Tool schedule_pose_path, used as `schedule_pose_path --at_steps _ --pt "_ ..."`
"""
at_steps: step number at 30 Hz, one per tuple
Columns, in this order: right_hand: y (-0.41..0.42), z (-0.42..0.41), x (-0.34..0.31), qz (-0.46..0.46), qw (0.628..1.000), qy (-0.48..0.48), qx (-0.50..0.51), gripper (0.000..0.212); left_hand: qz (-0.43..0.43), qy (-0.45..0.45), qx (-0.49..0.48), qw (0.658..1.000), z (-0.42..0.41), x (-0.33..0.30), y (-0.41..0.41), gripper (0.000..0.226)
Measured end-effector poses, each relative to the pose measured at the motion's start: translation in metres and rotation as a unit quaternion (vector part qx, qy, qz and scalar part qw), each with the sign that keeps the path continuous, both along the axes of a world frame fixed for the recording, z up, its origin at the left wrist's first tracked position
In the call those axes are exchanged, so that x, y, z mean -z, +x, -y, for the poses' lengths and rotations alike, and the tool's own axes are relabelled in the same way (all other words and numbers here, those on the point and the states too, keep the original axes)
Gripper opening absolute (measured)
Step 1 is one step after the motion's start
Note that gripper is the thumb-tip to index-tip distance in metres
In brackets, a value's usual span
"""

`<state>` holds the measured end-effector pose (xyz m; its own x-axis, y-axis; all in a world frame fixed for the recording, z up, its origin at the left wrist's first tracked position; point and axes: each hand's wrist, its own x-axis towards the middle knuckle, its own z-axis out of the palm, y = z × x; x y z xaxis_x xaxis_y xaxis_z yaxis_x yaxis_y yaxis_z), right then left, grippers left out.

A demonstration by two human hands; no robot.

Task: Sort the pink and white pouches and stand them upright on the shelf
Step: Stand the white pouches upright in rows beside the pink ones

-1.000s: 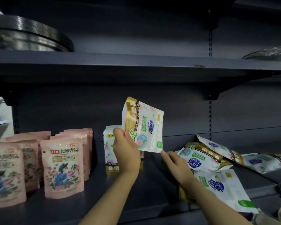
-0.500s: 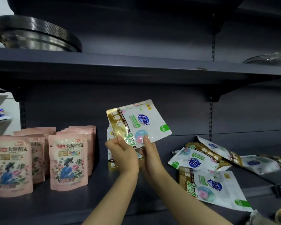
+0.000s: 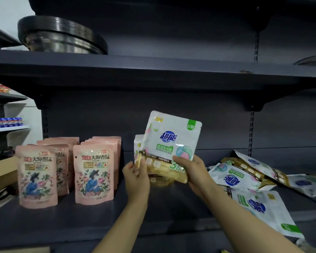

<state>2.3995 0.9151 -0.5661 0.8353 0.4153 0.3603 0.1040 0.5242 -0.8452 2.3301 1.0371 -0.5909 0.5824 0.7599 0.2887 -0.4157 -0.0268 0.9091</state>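
Observation:
A white pouch [image 3: 171,139] with a gold base is held nearly upright above the dark shelf [image 3: 98,216]. My left hand [image 3: 137,174] pinches its lower left corner and my right hand [image 3: 192,170] grips its lower right edge. Right behind it stands another white pouch [image 3: 138,143], mostly hidden. Several pink pouches [image 3: 94,170] stand upright in rows on the left. More white pouches [image 3: 241,176] lie flat in a loose pile on the right, one [image 3: 263,210] near the shelf's front edge.
The upper shelf [image 3: 153,70] hangs low over the work area and carries a stack of metal pans [image 3: 62,37]. A cardboard box [image 3: 0,172] sits at the far left. Bare shelf shows between the pink rows and the white pile.
The held white pouch has turned from upside-down and tilted to nearly upright with its gold base down. My right hand came off the pile and took hold of it.

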Motion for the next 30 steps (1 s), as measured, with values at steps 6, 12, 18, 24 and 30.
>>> schedule_pose_path --at_steps 6,12,18,24,30 --pt "0.014 0.004 0.014 0.079 0.982 -0.169 0.038 0.024 -0.053 0.124 0.056 0.989 -0.019 0.003 0.001 0.026" --pt "0.017 -0.014 0.027 0.217 0.885 -0.338 0.234 0.027 -0.071 0.14 0.03 0.987 -0.029 0.017 0.006 0.029" --pt "0.013 -0.039 0.058 0.157 0.919 -0.279 0.231 0.039 -0.07 0.133 0.044 0.988 -0.033 0.035 0.005 0.037" --pt "0.008 -0.039 0.065 0.13 0.936 -0.242 0.221 0.046 -0.061 0.165 0.066 0.982 -0.031 0.039 0.003 0.043" --pt "0.012 -0.039 0.067 0.122 0.941 -0.246 0.199 0.052 -0.073 0.171 0.084 0.979 -0.033 0.04 0.0 0.048"
